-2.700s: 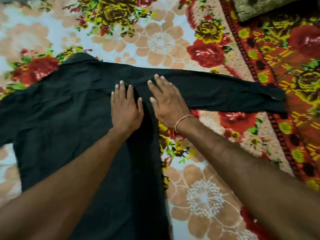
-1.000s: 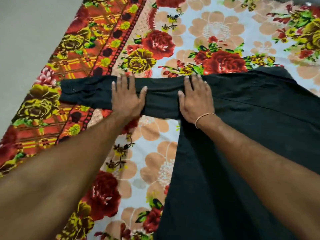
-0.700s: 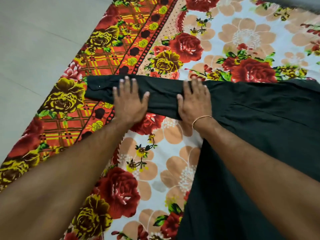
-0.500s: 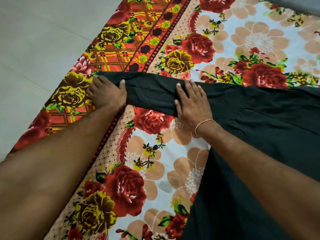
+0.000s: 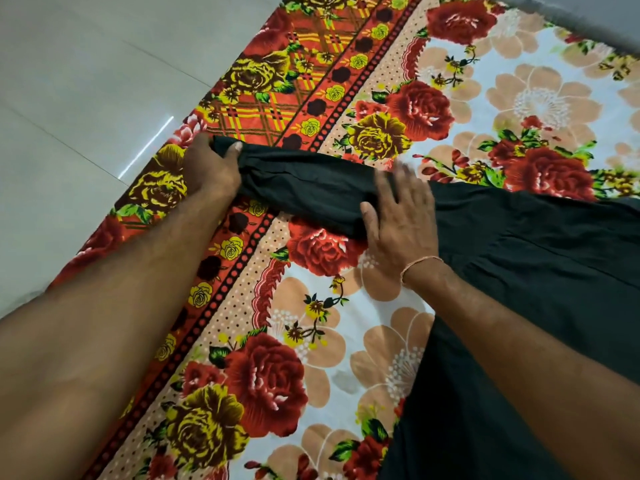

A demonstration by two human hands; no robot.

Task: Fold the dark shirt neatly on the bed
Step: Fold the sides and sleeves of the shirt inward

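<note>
We are on the sleeve fold: our left hand (image 5: 211, 168) grips the cuff at ten o'clock, our right hand (image 5: 401, 216), fingers flat, pins the dark shirt (image 5: 536, 271) on the bed (image 5: 381, 341); next we carry the cuff towards three o'clock

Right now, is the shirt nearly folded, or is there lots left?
Lots left. Done: the shirt lies spread flat on the bedsheet. In hand: the left hand grips the sleeve at its cuff end, while the right hand presses flat where sleeve meets body. Left: bring that sleeve across the body and fold the rest; no fold shows yet.
</note>
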